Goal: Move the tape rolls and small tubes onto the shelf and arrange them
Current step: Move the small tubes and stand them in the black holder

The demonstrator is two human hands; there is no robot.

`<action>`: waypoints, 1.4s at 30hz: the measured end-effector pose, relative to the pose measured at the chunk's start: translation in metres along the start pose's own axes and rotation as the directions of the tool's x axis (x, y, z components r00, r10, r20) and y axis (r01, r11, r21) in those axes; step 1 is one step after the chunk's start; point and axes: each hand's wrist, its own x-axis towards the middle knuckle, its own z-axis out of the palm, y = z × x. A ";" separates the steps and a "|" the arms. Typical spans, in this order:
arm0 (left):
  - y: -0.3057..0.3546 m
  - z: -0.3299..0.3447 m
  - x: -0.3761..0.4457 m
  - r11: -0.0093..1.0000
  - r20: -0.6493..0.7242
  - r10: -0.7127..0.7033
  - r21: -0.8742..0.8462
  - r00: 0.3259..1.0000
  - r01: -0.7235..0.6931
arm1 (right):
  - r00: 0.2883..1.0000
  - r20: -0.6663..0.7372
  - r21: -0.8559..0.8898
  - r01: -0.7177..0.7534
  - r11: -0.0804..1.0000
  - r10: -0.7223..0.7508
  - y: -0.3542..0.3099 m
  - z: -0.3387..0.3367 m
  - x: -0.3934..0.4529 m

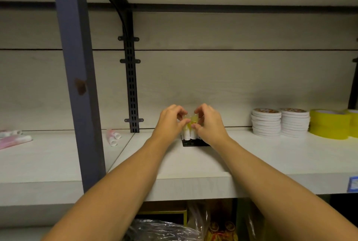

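My left hand [170, 122] and right hand [210, 124] pinch the small yellow-topped white tubes [190, 131]; I should seat them upright, square on the pale wooden shelf [251, 155].

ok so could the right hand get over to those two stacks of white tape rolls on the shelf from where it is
Probably yes. The right hand is busy pinching the cluster of small yellow-topped tubes along with the left hand, but the bare white shelf between it and the two stacks of white tape rolls holds nothing.

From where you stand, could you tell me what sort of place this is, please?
Probably a shop's stockroom or stationery display: a long pale shelf on slotted black uprights, stacks of white tape rolls beside yellow tape rolls, and bagged goods underneath.
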 end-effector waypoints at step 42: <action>0.007 -0.023 -0.019 0.769 0.009 -0.440 0.520 0.898 0.372 | 0.981 0.192 -0.282 0.094 0.955 -0.040 -0.022 -0.003 -0.015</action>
